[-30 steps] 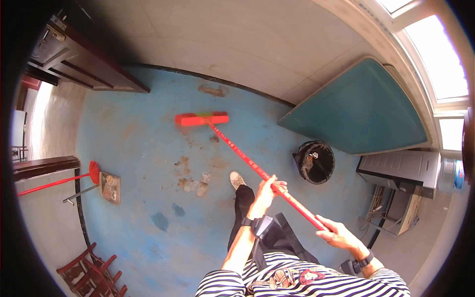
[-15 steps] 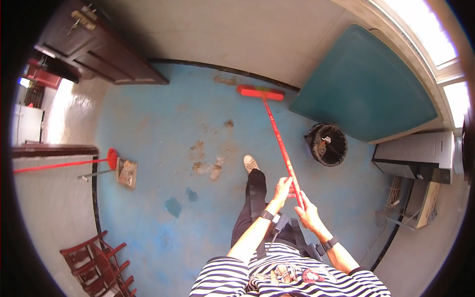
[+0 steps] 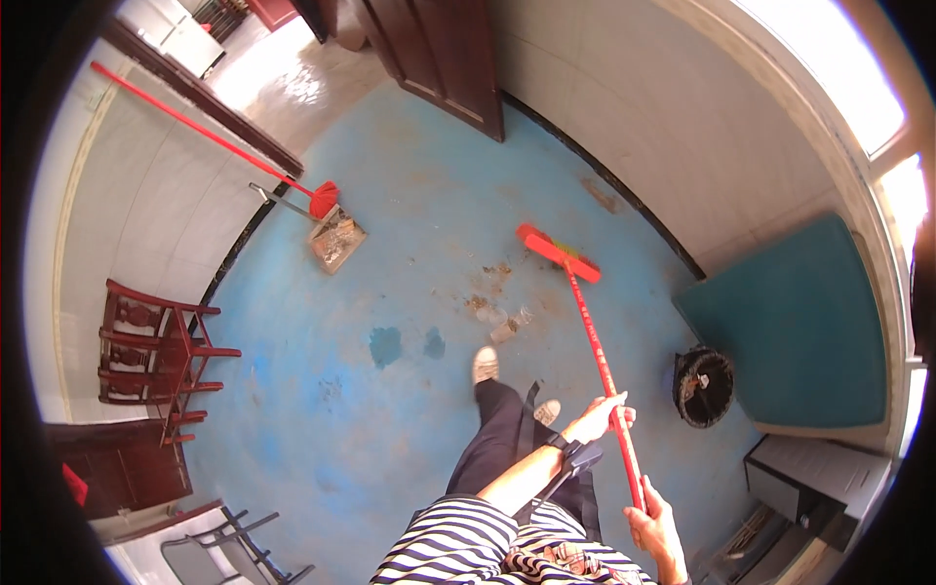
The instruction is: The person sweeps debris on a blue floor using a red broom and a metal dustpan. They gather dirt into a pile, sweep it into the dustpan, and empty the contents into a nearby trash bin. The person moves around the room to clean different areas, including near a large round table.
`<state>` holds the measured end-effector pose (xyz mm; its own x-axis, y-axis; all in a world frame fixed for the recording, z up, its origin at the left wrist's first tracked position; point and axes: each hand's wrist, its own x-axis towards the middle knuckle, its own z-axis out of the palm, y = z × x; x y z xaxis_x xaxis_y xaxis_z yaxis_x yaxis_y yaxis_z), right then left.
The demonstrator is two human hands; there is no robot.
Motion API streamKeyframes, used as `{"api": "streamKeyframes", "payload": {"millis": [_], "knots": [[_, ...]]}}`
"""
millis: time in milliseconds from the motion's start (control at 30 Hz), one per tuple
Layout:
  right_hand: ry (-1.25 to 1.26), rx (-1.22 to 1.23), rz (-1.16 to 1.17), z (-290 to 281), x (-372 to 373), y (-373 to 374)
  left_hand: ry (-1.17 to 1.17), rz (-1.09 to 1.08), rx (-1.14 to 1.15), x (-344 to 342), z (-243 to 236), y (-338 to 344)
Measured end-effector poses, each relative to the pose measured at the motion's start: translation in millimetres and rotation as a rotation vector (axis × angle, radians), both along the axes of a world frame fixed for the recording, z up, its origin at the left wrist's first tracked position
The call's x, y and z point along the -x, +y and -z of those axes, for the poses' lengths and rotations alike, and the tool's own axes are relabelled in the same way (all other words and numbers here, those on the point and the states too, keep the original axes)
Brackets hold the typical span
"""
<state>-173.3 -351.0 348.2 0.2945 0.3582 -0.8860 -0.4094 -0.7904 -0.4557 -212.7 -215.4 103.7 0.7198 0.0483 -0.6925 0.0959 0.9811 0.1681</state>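
Note:
A long-handled red push broom slants across the floor in front of me. Its red head lies on the blue floor, just right of a patch of brown dirt. My left hand is wrapped round the handle partway up. Lower down, close to the handle's end, my right hand grips it too. Both hands are closed, set apart along the stick. Bits of pale debris lie in front of my shoe.
A black-lined bin stands at right, by a leaning teal board. At left are a dustpan, a red broom against the wall, stacked wooden chairs and a grey chair. A dark door stands open.
My view has turned left. The push broom's head has come away from the far wall to beside the brown dirt. My hands are farther apart on the handle, and a second shoe shows.

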Motion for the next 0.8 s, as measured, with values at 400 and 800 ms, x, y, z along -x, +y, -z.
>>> {"api": "streamKeyframes", "payload": {"millis": [400, 800], "knots": [[-0.185, -0.095, -0.28, 45, 74, 211, -0.028, -0.084, -0.358, 138, -8, 240], [-0.532, -0.055, -0.933, 131, 101, 356, 1.195, 0.172, -1.058, 567, 75, 491]]}}
